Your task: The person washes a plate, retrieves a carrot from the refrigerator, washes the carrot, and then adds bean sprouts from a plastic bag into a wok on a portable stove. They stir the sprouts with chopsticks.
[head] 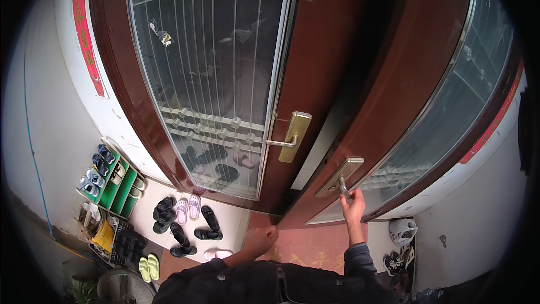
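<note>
My right hand [353, 207] grips the metal lever handle [345, 188] of the right door leaf [392, 93], a dark red door with a glass panel that stands ajar. The left leaf [303, 71] has a glass panel with metal bars, and its brass-coloured handle plate [295, 135] carries a lever that nobody touches. A dark gap shows between the two leaves. My left hand [266, 236] is low in front of me, its fingers curled, over the red doormat [312, 240]; I see nothing in it.
On the left, a green shoe rack [114, 188] holds several shoes. Black slippers [209, 218], pink clogs [194, 206] and yellow-green slippers [149, 267] lie on the floor. A bicycle wheel [126, 286] is at lower left. A white plastic bag [403, 231] and black sneakers [393, 263] sit at the right wall.
</note>
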Motion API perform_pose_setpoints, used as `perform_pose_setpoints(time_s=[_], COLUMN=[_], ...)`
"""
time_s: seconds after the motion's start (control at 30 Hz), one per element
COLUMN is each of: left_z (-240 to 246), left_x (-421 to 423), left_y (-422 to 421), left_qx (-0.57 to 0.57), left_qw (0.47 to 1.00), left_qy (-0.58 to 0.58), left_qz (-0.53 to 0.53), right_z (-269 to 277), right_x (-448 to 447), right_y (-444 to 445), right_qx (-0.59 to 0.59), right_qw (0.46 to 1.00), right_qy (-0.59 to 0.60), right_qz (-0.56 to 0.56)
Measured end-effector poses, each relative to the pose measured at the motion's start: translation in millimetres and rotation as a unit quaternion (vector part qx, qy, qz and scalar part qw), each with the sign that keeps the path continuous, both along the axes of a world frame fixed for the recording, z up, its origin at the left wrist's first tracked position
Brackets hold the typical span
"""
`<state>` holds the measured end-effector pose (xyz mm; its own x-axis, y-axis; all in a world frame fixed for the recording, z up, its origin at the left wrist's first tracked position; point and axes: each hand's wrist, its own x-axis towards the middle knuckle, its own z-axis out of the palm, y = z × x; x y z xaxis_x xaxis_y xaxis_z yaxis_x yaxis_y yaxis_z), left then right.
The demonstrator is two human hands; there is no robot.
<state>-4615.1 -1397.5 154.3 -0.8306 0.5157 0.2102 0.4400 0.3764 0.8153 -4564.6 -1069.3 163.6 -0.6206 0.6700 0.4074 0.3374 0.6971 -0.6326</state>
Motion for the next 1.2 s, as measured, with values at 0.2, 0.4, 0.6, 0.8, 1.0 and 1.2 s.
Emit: perform_pose_setpoints(time_s=[0.2, 0.4, 0.6, 0.8, 1.0, 1.2], left_z=[15.1, 4.6, 1.2, -15.4, -54.4, -62.0], left_x=[-40.8, -47.5, -57.2, -65.4, -88.6, -103.1], left_y=[28.1, 68.7, 117.6, 188.2, 320.7, 474.6], left_qx=[0.03, 0.003, 0.001, -0.048, 0.0, 0.014], left_qw=[0.992, 0.966, 0.949, 0.938, 0.93, 0.922], left_qy=[-0.017, -0.093, -0.082, -0.069, -0.081, -0.04], left_qz=[-0.121, -0.24, -0.305, -0.336, -0.358, -0.385], right_z=[-3.6, -70.6, -105.5, -177.5, -270.7, -350.6], right_x=[87.1, 193.8, 238.6, 232.5, 205.5, 181.2], right_y=[-42.2, -67.5, -81.2, -27.6, 67.8, 167.9], right_qx=[0.098, 0.216, 0.033, -0.172, -0.318, -0.424], right_qw=[0.987, 0.945, 0.928, 0.906, 0.878, 0.858], right_qy=[-0.062, -0.036, -0.097, -0.106, -0.111, -0.113], right_qz=[-0.11, -0.245, -0.357, -0.371, -0.34, -0.267])
